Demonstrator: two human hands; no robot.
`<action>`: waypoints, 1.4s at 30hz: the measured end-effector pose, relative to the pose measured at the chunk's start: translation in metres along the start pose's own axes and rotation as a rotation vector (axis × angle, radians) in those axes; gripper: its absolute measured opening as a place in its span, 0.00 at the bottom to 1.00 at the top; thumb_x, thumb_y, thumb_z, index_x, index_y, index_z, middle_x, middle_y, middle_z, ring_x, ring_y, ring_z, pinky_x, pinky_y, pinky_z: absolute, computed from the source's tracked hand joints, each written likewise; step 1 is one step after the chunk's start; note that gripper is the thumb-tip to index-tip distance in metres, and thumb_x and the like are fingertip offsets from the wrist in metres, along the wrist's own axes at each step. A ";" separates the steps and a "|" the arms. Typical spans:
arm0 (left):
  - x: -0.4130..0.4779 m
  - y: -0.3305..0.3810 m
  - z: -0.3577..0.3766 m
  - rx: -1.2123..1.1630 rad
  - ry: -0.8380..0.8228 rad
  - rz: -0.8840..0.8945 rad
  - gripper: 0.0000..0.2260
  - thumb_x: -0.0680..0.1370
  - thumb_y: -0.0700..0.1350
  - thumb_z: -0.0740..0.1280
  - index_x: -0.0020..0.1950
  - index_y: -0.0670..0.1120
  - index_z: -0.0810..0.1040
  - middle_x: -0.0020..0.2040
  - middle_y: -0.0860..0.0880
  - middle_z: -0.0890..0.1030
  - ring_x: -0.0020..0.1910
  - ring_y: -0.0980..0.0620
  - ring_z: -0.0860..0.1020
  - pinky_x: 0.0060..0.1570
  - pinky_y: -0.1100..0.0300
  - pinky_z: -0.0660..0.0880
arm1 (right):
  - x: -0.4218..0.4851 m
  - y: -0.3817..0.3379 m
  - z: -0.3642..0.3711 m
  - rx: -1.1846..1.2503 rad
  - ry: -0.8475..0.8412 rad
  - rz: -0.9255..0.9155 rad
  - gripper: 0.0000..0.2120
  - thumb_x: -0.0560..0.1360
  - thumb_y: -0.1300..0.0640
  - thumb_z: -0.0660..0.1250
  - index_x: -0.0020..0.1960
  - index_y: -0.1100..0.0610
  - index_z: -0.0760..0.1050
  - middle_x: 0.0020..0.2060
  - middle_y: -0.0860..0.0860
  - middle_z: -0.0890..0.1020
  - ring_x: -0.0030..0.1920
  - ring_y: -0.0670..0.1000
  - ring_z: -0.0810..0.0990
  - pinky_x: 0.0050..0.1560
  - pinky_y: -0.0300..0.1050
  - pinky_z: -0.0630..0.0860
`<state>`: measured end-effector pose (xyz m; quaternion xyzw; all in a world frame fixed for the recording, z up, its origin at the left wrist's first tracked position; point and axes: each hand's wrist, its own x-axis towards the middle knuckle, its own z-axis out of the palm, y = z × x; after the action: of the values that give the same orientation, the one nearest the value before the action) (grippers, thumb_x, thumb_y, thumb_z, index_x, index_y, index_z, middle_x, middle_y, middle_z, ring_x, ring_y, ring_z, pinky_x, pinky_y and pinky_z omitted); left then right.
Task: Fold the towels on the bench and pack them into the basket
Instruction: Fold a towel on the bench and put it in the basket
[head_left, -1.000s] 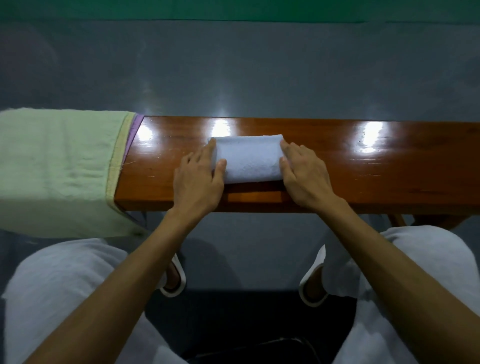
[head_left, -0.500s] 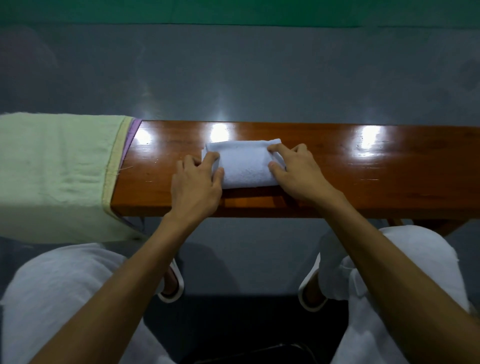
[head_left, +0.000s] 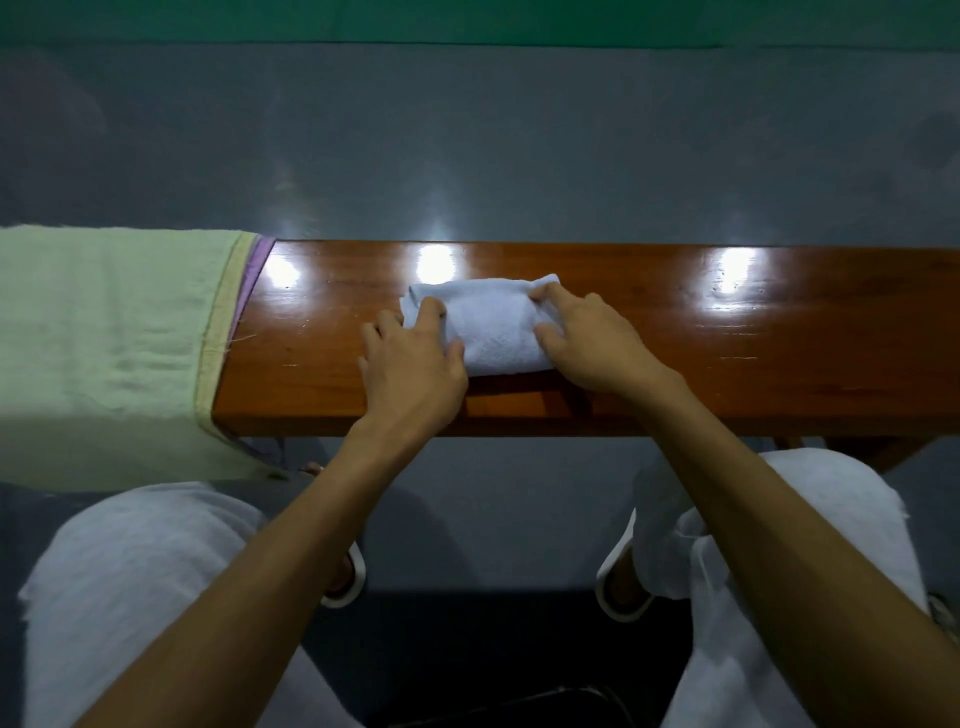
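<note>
On the counter (head_left: 727, 338), left hand (head_left: 415, 364) and right hand (head_left: 587, 343) now pinch the ends of the folded towel (head_left: 493, 327). Earlier they pressed flat against them.

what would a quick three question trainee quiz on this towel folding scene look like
1. True or false: the white towel lies spread out flat and unfolded on the bench.
2. Multiple choice: what drapes over the left end of the bench? A: a green towel. B: a basket. C: a pillow.
3. Fill in the blank: the left hand and the right hand each hold one ___ of the white towel.

Key
1. False: it is folded into a small bundle.
2. A.
3. End.
</note>
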<state>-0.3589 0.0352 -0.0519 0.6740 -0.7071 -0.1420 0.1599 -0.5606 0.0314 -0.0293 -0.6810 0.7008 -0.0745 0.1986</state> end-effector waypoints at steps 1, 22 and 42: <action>0.002 0.000 0.000 -0.029 0.002 0.003 0.18 0.83 0.53 0.63 0.72 0.52 0.68 0.67 0.38 0.70 0.66 0.40 0.67 0.63 0.46 0.69 | 0.002 0.003 0.000 0.052 0.004 -0.010 0.20 0.84 0.48 0.59 0.75 0.45 0.64 0.60 0.60 0.76 0.51 0.58 0.74 0.48 0.48 0.68; 0.021 -0.004 -0.003 -0.538 -0.015 0.031 0.11 0.85 0.46 0.63 0.66 0.53 0.73 0.66 0.50 0.73 0.62 0.55 0.70 0.50 0.66 0.72 | -0.003 0.020 -0.010 0.476 0.148 -0.065 0.15 0.81 0.57 0.66 0.67 0.51 0.71 0.64 0.50 0.74 0.64 0.54 0.76 0.63 0.55 0.79; 0.003 0.086 0.012 -0.678 0.053 0.250 0.13 0.81 0.40 0.66 0.65 0.48 0.77 0.62 0.52 0.78 0.60 0.58 0.75 0.56 0.72 0.72 | -0.053 0.094 -0.051 0.586 0.386 -0.036 0.15 0.80 0.60 0.67 0.65 0.52 0.74 0.56 0.46 0.76 0.60 0.51 0.77 0.61 0.52 0.79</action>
<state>-0.4421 0.0363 -0.0269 0.4946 -0.6924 -0.3303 0.4085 -0.6675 0.0804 -0.0090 -0.5807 0.6621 -0.4034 0.2484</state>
